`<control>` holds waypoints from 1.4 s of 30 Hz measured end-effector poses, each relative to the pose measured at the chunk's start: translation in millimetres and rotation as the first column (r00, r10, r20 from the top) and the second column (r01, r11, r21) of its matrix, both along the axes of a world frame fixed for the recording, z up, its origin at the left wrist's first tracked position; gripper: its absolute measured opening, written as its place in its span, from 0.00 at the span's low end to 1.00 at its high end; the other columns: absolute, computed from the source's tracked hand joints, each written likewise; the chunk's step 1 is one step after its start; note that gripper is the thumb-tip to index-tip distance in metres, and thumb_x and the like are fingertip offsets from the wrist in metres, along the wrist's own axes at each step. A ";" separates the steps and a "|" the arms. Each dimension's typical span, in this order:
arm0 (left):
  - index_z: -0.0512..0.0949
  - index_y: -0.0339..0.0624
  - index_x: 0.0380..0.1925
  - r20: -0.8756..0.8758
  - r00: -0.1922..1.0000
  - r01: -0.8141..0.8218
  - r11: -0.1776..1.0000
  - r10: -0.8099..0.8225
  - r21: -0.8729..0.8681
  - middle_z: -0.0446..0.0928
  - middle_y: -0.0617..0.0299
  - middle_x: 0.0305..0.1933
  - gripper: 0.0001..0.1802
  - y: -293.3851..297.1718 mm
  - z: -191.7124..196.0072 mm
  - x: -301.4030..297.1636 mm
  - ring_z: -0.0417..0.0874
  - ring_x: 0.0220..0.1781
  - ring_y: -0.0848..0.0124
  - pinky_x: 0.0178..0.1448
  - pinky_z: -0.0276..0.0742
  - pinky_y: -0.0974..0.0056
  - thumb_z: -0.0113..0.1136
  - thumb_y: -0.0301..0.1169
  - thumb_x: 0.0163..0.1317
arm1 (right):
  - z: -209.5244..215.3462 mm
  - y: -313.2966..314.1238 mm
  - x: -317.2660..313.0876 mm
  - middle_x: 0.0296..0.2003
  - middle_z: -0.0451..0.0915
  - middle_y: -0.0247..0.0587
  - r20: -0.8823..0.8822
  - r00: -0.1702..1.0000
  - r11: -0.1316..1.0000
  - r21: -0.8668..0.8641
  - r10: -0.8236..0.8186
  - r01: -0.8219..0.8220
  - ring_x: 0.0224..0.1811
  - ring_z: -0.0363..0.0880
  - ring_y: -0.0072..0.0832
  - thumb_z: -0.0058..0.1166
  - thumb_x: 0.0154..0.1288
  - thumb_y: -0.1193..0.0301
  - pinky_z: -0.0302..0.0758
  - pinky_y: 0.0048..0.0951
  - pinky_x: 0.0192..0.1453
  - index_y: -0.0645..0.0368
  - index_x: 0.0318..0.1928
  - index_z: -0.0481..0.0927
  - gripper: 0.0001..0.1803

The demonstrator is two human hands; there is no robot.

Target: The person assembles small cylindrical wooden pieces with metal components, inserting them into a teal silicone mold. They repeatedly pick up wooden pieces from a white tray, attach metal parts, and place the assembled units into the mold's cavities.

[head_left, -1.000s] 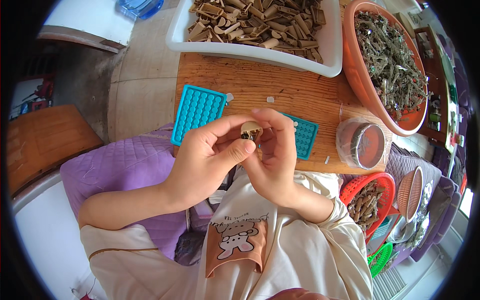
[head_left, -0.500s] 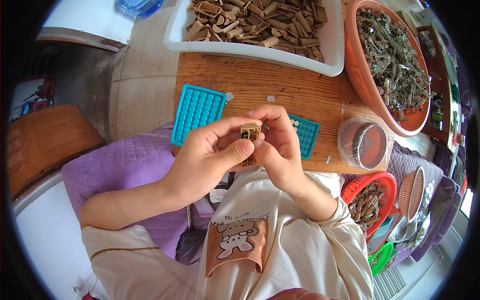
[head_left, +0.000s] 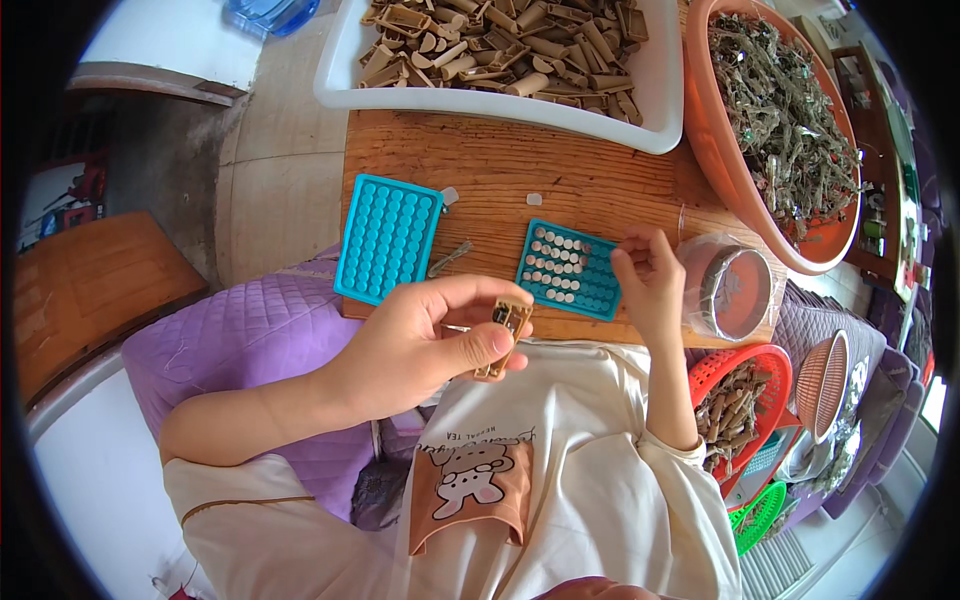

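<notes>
My left hand (head_left: 440,335) grips a small tan plastic housing (head_left: 512,318) between thumb and fingers, its hollow side facing up with dark and metallic parts inside. My right hand (head_left: 652,283) hovers at the right edge of a teal tray (head_left: 600,275), thumb and forefinger bent together. Whatever that pinch may hold is too small to make out. Rows of round whitish discs (head_left: 558,257) fill the tray's left part; the pockets nearest my right hand look bare. Another teal tray (head_left: 388,240) with round pockets lies to the left, near a thin greyish strip (head_left: 452,258).
A white bin (head_left: 500,103) of loose tan housings stands at the far side. Right of it is an orange basin (head_left: 712,130) heaped with tangled wiry parts. A round plastic-wrapped container (head_left: 735,290) sits at the table's right, above a red basket (head_left: 775,400) of brown pieces.
My right hand has let go of the housing and moved right to the teal tray. My left hand keeps the housing, now slightly lower. The discs and the thin strip have come into sight.
</notes>
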State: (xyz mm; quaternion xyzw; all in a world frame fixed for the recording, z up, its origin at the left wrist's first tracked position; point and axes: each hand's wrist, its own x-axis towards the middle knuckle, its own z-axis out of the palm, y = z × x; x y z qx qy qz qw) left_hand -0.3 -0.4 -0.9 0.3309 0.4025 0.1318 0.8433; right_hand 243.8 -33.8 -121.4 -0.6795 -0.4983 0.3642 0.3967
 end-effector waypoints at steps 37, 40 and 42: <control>0.66 0.35 0.48 -0.124 0.985 0.137 0.985 -0.124 0.102 0.71 0.62 0.36 0.18 -6.6 -8.7 3.7 0.75 0.39 0.76 0.43 0.75 0.71 0.53 0.27 0.57 | 49.1 -25.7 -81.1 0.28 0.75 0.39 0.130 0.957 0.659 0.701 0.261 -0.274 0.25 0.74 0.29 0.58 0.38 0.84 0.71 0.23 0.25 0.62 0.33 0.71 0.17; 0.66 0.35 0.47 -0.144 0.976 0.172 0.983 -0.163 0.056 0.71 0.61 0.38 0.17 -9.8 -11.7 3.3 0.75 0.39 0.76 0.43 0.74 0.71 0.51 0.28 0.58 | 46.6 -27.7 -78.8 0.28 0.75 0.39 0.138 0.944 0.655 0.690 0.299 -0.309 0.26 0.74 0.28 0.58 0.37 0.84 0.71 0.22 0.25 0.62 0.32 0.72 0.16; 0.66 0.35 0.47 -0.080 0.988 0.129 0.992 -0.129 -0.011 0.71 0.60 0.39 0.16 -10.6 -10.0 5.6 0.75 0.39 0.76 0.43 0.73 0.71 0.49 0.28 0.59 | 46.0 -29.0 -69.5 0.28 0.75 0.39 0.145 0.947 0.706 0.637 0.287 -0.311 0.25 0.74 0.29 0.58 0.37 0.83 0.71 0.23 0.26 0.62 0.31 0.72 0.16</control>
